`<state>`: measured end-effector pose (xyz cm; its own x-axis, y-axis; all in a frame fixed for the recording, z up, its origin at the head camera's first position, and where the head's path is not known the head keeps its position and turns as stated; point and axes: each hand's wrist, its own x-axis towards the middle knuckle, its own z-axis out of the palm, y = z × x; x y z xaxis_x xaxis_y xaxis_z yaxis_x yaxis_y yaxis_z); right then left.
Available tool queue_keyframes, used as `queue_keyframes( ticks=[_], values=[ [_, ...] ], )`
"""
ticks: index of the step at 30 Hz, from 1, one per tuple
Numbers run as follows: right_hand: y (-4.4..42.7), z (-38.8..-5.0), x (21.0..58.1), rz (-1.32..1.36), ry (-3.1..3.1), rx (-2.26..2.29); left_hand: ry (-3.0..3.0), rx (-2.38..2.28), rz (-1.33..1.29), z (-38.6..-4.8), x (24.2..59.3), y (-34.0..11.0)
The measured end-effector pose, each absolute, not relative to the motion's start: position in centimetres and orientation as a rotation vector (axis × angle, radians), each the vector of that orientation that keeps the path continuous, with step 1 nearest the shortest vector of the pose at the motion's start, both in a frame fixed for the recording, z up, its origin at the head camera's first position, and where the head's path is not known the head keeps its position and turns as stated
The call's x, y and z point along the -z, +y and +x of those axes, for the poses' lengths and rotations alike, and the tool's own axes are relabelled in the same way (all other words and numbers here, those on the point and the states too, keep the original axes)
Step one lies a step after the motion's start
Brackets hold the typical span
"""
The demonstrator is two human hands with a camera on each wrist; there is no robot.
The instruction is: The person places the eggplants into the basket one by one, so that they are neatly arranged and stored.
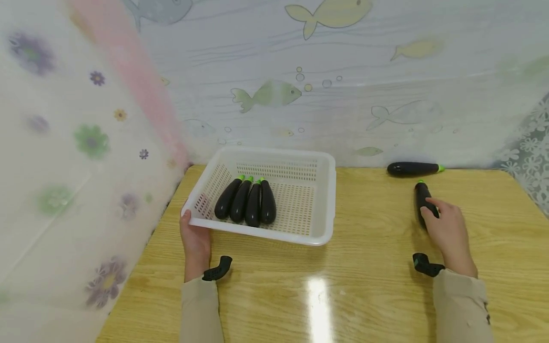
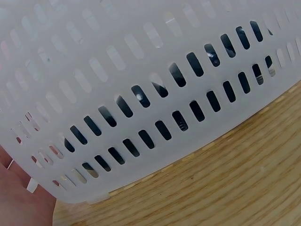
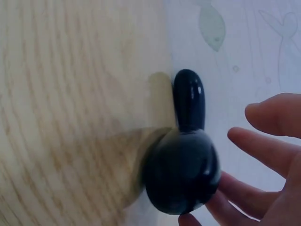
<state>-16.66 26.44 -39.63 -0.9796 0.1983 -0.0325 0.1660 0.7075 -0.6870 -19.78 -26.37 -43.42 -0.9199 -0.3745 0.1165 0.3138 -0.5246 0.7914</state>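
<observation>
A white perforated plastic basket (image 1: 322,233) stands at the middle left of the table, with several dark eggplants (image 1: 253,202) with green stem ends side by side in it. My left hand (image 1: 196,243) holds the basket's near left corner, thumb over the rim; its other fingers are mostly hidden. At the right, my right hand (image 1: 448,228) is over a single eggplant (image 3: 183,174), whose fat end points towards me. In the right wrist view the thumb (image 3: 275,115) stands apart from that eggplant, while the lower fingers reach along and partly behind it.
Another eggplant (image 1: 413,168) lies sideways at the table's back edge, against a fish-patterned sheet (image 1: 266,95). A flower-patterned sheet (image 1: 64,190) borders the left side. The wooden table (image 1: 364,286) has a bright reflection near its front. Each wrist bears a small black device.
</observation>
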Motion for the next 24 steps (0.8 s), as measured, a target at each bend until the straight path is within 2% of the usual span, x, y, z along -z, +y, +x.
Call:
queue_keyframes(
  ticks=[24],
  values=[
    [26.98, -16.94, 40.53, -0.258, -2.985, -1.223, -1.273, 2.43, 0.096, -19.86, 43.45, -26.37]
  ],
)
